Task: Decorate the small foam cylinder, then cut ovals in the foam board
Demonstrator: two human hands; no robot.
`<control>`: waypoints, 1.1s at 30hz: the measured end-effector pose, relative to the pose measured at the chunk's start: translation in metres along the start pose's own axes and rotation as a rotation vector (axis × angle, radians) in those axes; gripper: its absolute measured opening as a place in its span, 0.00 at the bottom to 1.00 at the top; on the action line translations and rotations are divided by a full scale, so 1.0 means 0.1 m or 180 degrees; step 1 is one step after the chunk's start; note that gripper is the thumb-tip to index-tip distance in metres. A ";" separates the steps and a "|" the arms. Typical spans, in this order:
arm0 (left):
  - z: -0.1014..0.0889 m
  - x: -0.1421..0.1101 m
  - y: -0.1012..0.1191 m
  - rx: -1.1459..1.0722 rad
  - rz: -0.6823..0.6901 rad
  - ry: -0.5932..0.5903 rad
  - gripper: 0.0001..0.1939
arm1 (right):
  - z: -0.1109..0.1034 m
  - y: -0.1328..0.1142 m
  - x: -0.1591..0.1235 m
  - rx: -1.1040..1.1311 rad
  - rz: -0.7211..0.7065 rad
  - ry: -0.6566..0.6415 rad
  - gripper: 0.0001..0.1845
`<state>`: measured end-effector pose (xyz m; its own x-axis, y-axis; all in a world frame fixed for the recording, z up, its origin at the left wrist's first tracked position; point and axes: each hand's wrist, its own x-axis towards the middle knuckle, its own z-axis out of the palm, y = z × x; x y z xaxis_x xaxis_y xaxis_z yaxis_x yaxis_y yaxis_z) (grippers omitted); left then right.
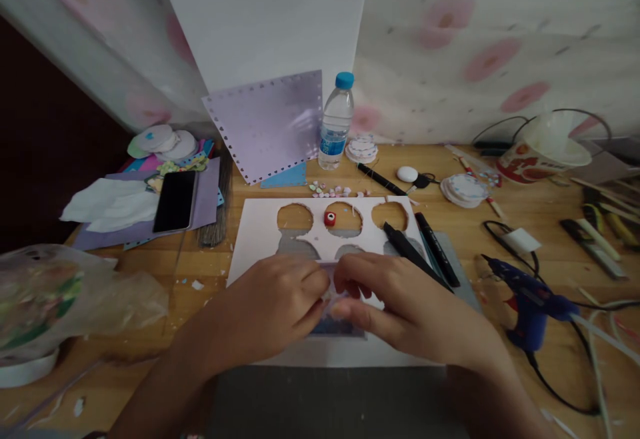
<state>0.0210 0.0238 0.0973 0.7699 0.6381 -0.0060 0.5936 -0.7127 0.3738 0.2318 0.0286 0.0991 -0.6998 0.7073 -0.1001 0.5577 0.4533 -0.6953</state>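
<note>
Head camera: left hand (280, 298) is bunched, holding what I cannot tell; right hand (397, 299) curves half-open; between them, purplish sheet (340, 327).

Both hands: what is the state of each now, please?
Left hand: curled; what it holds, if anything, cannot be told.
Right hand: partly open, thumb apart from fingers; any hold unclear.

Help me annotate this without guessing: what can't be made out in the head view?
- What the left hand and right hand hold, if anything: head view, hidden by the hands themselves.
- Full outline of the lower middle opening in the white sheet: head view, covered by the right hand.
- Rest of the plastic bag: head view, cut off by the left edge.
- Print on the bottle label: head view, too small.
</note>
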 end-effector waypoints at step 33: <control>-0.02 0.07 0.07 -0.1555 0.1143 0.0197 0.24 | 0.15 -0.08 -0.07 0.1870 -0.0467 0.0161 0.16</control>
<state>0.0302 0.0240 0.1021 0.8784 0.4087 0.2478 0.1119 -0.6798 0.7248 0.2253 0.0124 0.0951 -0.7206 0.6915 0.0505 0.1073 0.1831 -0.9772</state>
